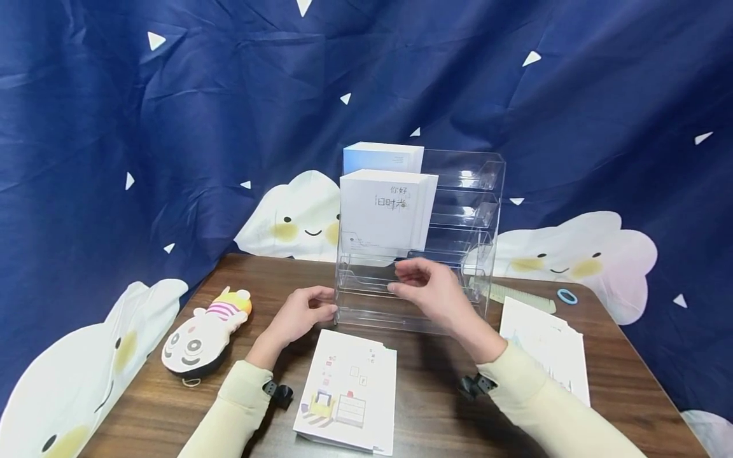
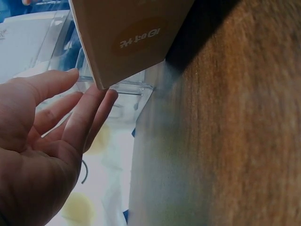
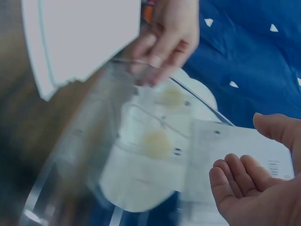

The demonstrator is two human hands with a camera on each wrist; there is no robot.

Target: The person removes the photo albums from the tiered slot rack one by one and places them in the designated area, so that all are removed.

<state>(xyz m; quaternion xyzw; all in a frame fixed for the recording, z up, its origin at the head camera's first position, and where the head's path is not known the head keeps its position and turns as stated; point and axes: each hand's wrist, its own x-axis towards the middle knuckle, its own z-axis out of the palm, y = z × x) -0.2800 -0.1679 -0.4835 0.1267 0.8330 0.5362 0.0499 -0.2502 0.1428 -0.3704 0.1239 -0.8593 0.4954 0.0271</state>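
Observation:
A clear plastic tiered rack stands on the table, with white booklets upright in its left upper tiers. My left hand is at the rack's lower left side, fingertips touching or nearly touching its edge; in the left wrist view its fingers are mostly straight. My right hand hovers before the lower tiers, fingers loosely bent and thumb apart, with nothing in it. In the right wrist view, that right hand's palm also looks bare. An illustrated white booklet stack lies in front of the rack, between my forearms.
A panda-faced plush toy lies at the left. To the right are another white booklet stack, a pale green comb partly behind the rack, and a blue ring. A blue curtain hangs behind the table.

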